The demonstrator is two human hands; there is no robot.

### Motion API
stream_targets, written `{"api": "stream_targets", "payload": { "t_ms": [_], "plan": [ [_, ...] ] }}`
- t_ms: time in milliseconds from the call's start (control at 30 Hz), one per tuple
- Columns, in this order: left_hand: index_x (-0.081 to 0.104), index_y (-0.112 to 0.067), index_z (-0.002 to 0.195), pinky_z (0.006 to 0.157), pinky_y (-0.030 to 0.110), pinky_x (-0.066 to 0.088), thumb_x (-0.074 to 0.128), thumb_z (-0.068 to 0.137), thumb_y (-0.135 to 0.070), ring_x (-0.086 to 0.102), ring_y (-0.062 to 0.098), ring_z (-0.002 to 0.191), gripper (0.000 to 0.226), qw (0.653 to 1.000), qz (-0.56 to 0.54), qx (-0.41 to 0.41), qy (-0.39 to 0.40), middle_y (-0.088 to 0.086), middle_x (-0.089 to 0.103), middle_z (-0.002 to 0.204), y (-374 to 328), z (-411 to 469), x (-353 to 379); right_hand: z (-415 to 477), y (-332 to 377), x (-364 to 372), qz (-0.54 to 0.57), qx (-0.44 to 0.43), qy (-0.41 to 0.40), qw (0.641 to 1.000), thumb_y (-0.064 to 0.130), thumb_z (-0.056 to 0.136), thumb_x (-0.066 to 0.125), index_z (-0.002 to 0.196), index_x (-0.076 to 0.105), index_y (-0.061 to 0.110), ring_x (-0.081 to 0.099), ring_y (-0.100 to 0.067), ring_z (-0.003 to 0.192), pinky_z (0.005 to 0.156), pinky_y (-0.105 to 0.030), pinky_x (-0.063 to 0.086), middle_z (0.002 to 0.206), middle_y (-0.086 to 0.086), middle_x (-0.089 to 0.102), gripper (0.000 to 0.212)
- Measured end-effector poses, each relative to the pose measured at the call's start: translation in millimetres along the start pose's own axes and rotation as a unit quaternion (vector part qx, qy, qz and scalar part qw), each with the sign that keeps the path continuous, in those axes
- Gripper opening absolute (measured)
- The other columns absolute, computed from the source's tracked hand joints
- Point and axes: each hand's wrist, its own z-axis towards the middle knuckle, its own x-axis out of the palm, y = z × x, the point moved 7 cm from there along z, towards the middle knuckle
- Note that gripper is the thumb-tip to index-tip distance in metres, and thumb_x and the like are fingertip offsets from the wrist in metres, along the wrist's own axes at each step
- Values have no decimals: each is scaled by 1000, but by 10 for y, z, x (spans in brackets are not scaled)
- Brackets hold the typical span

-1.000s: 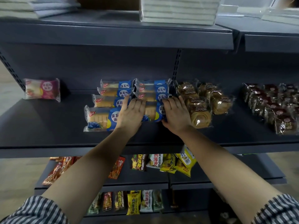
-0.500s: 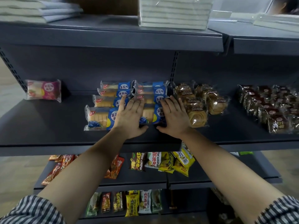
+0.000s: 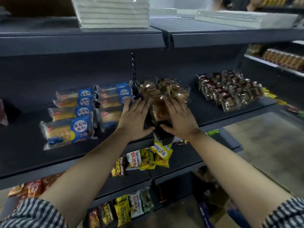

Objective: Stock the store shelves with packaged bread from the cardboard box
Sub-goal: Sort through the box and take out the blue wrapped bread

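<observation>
Two flat hands flank a packet of swirl bread near the front edge of a dark store shelf (image 3: 21, 153).

The left hand (image 3: 134, 120) and right hand (image 3: 180, 120) lie spread with fingers straight, one on each side of the clear-wrapped swirl bread packet (image 3: 160, 111), which sits in front of more of the same bread. Blue-labelled bread packets (image 3: 79, 116) stand in rows just left, and dark brown packets (image 3: 230, 91) sit towards the right, well apart. Open shelf surface shows at the left front corner. Snack bags (image 3: 148, 158) crowd the lower shelf (image 3: 189, 155).
</observation>
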Motion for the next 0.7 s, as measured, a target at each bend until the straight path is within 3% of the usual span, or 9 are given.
{"api": "stream_targets", "payload": {
  "t_ms": [133,300,467,700],
  "plan": [
    [11,-8,156,118,50,-10,41,81,-75,15,24,149,105,996,-34,84,-25,7,22,160,-711,304,-100,-526,-589,-162,-38,81,23,996,55,77,68,149,30,3,28,-37,142,119,-47,21,151,-17,36,96],
    [4,-8,156,120,49,-6,40,84,-74,12,23,150,103,978,-87,180,-52,7,19,162,-1698,498,-286,-1346,-1248,-498,-88,192,49,976,52,72,76,147,31,0,31,-42,139,116,-52,26,149,-21,37,102],
    [6,-10,156,118,46,-14,43,84,-73,11,22,150,103,953,-124,270,-65,5,20,162,-2548,522,-433,-2163,-1673,-860,-139,287,69,945,59,83,50,151,23,2,20,-36,146,121,-46,14,155,-19,28,93],
    [11,-8,156,120,50,-4,37,84,-74,20,23,148,101,917,-143,364,-77,8,26,159,-3531,384,-586,-3139,-1903,-1201,-158,382,89,906,54,85,59,153,18,5,11,-31,149,121,-42,10,159,-15,21,93]
  ]
}}
